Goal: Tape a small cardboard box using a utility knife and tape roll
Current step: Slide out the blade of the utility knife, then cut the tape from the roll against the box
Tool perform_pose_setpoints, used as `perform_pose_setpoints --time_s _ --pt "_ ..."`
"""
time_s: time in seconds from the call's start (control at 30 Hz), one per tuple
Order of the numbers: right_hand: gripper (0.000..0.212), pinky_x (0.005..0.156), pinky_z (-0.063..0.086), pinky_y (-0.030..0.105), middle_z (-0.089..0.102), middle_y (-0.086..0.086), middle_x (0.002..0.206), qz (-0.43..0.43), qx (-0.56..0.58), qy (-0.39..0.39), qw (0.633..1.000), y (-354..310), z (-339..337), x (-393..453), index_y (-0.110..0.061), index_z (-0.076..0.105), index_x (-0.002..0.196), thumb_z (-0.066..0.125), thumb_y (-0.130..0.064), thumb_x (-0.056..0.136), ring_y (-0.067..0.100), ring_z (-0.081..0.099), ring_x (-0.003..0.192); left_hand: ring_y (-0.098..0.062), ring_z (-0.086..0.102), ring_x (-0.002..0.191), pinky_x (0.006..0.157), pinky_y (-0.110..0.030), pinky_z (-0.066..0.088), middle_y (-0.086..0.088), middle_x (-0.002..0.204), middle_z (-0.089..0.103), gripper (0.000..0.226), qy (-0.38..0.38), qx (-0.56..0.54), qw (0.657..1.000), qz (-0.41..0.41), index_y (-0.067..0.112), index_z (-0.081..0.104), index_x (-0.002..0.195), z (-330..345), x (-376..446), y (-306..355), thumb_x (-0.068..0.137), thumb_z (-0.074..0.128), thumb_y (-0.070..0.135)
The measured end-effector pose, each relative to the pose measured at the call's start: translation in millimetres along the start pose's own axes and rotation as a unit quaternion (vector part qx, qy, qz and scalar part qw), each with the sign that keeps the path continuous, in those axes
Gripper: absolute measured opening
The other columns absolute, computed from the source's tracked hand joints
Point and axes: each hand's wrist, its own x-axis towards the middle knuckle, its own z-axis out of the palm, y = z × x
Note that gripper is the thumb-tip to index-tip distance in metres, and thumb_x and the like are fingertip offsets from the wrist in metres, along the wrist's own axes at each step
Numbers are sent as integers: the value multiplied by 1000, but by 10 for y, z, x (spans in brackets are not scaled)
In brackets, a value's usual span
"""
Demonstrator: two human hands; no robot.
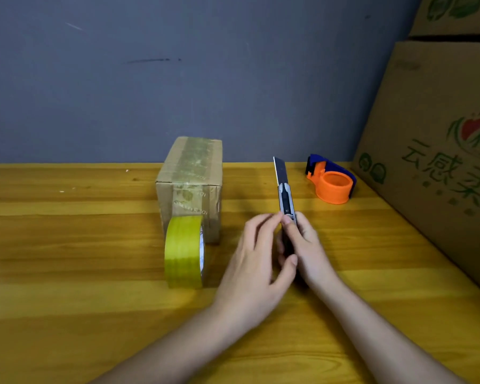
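A small cardboard box (190,178) stands on the wooden table, with clear tape running over its top and down its near face. A yellow tape roll (184,250) stands on edge against the box's near side. To the right of the roll, my right hand (306,250) grips the handle of a utility knife (284,195), whose long blade is extended and points away from me. My left hand (254,266) touches the knife's handle from the left, thumb and fingertips on it.
An orange and blue tape dispenser (333,181) sits at the back right of the table (67,259). Large printed cardboard boxes (438,139) are stacked along the right edge. A grey wall closes the back.
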Motion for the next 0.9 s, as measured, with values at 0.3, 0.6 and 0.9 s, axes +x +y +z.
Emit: perform_pose_setpoints --time_s 0.3,0.6,0.9 --pt "18 39 31 19 48 4 54 -6 -68 -41 997 -155 178 -105 -18 56 92 41 -23 101 14 44 38 2 51 78 67 -10 40 11 85 57 12 193 77 974 90 19 61 89 -604 -97 -275 88 54 28" --pt "18 44 41 22 51 4 58 -23 -70 -65 995 -459 457 -241 -16 57 93 42 -24 100 16 48 47 -7 47 78 77 -29 42 8 93 41 57 161 23 974 -160 40 36 128 -942 -121 -744 79 65 43" --pt "19 44 42 20 52 4 59 -8 -78 -78 994 -493 564 -298 -13 57 96 42 -25 99 14 49 47 -19 65 73 69 -44 57 -7 85 71 66 81 -106 972 -191 45 23 128 -1089 -124 -798 82 69 35"
